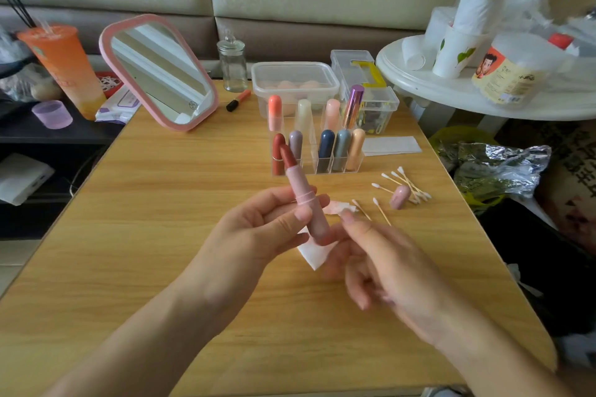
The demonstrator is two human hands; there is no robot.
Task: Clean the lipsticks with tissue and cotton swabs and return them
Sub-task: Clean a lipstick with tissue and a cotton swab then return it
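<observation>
We held the uncapped lipstick [304,199] in the left hand [258,228], thumb and fingers curled round the lower half of the pink tube, above the wooden table [161,235]. The long axis of the tube ran from 5 o'clock at the base to 11 o'clock at the tip. The dark red bullet [288,156] was wound out and pointed away from us toward the clear organiser [310,167].

The right hand [387,267] lay at 4 o'clock from the tube, with one fingertip just beside the base. It was blurred, so we could not tell whether it pinched the base or anything else.

The relation that governed the coming move was as follows:

1. The exposed bullet lay at the far end of the tube, away from both grips.
2. The cleaning materials all lay on the right-hand side. A stained tissue scrap [337,207] lay at 3 o'clock from the tube, and the cotton swabs [407,184] lay farther out at 2 o'clock.
3. A white tissue [312,255] lay flat on the table beneath the base of the tube.
4. The pink cap [400,197] lay on its side among the swabs.

We judged the right hand the nearer one for fetching a swab or the cap (the left hand was occupied as the holder). The return slot appeared to be the empty front-row compartment at 12 o'clock.
</observation>
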